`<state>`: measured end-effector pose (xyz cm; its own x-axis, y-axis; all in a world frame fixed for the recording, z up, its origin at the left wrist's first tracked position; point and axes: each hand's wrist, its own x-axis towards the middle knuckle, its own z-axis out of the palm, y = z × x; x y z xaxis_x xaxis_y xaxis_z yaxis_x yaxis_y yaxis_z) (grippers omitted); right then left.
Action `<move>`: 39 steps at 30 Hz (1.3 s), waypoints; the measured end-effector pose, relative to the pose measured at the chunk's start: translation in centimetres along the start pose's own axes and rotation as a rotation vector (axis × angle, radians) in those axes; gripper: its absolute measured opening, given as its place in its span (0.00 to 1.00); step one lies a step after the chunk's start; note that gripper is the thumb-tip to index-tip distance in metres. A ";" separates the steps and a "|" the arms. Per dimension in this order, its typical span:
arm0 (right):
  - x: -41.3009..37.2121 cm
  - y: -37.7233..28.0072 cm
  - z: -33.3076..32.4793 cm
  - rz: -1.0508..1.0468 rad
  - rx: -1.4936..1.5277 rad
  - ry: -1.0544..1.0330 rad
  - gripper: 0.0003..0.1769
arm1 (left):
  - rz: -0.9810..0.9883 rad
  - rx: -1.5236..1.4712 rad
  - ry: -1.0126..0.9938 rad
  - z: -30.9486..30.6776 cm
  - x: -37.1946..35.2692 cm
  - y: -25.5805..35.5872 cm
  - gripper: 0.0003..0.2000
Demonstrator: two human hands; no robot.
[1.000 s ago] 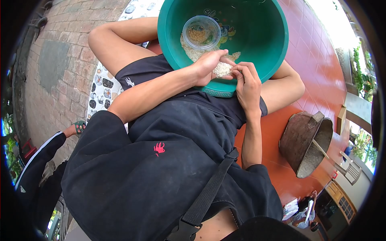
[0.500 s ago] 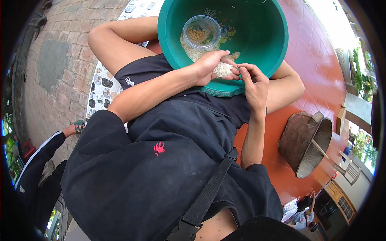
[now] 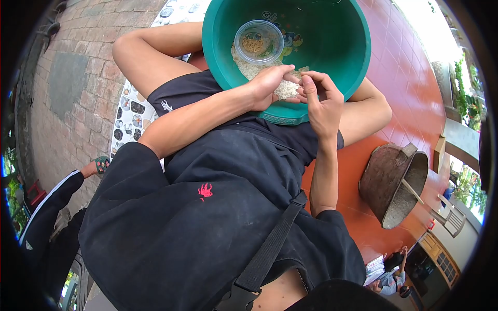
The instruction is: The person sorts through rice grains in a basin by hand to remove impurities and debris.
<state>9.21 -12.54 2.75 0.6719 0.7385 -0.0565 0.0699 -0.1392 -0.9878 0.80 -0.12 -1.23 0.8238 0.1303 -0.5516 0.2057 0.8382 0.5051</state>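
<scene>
My left hand (image 3: pixel 267 85) is palm up and cupped, holding a small heap of white rice grains (image 3: pixel 286 90) over the near rim of a green plastic basin (image 3: pixel 337 52). Just right of that palm is my right hand (image 3: pixel 324 101), its thumb and forefinger pinched together; whatever may be between the fingertips is too small to make out. More rice (image 3: pixel 246 66) lies on the basin's near left floor. On it stands a round clear plastic tub (image 3: pixel 280 47) with yellowish-brown grains (image 3: pixel 252 45) inside.
The basin rests on my lap between my bent legs. To the right, a brown tapered vessel (image 3: pixel 381 179) lies tipped on the red tiled floor (image 3: pixel 332 192), a stick at its mouth. Another person's leg (image 3: pixel 52 202) shows at left; a person (image 3: pixel 391 280) is farther off, lower right.
My right hand has shifted slightly up and left over the left palm, its pinched fingertips rising a little. The left hand, with its rice, stays nearly still.
</scene>
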 end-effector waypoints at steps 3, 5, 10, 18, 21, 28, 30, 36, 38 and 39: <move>1.3 -1.6 1.8 -0.452 -0.195 0.036 0.04 | 0.049 0.037 0.019 -0.1 0.0 -0.2 0.21; 2.4 -2.6 3.1 -0.561 -0.242 0.051 0.04 | 0.063 0.064 0.015 0.1 -0.3 0.0 0.19; 4.2 -3.2 5.4 -0.625 -0.339 0.051 0.06 | 0.049 0.078 0.048 0.6 -1.1 0.5 0.10; 1.8 -0.9 2.1 -0.417 -0.303 0.059 0.08 | 0.033 0.003 0.013 -0.2 -0.2 -0.1 0.16; 1.3 -0.1 1.2 -0.366 -0.262 0.052 0.08 | 0.024 -0.005 0.014 -0.2 0.0 -0.1 0.17; -0.2 1.0 0.5 -0.399 -0.619 -0.156 0.09 | -0.035 0.020 -0.025 -1.6 1.0 -0.5 0.18; -0.6 1.3 0.6 -0.356 -0.629 -0.175 0.09 | -0.033 0.012 0.002 -0.8 0.3 -0.2 0.18; -0.5 1.5 1.3 -0.487 -0.782 -0.157 0.07 | -0.002 0.013 0.088 -0.4 0.2 -0.3 0.17; -0.5 1.2 1.3 -0.487 -0.793 -0.176 0.06 | 0.003 0.004 0.098 -0.3 0.2 -0.4 0.16; -0.4 1.1 1.3 -0.485 -0.796 -0.175 0.06 | -0.001 -0.007 0.087 -0.4 0.3 -0.4 0.16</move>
<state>8.01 -12.14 1.48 0.3220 0.9132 0.2498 0.8381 -0.1522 -0.5239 0.75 -0.22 -1.86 0.7746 0.1747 -0.6078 0.2023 0.8422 0.4998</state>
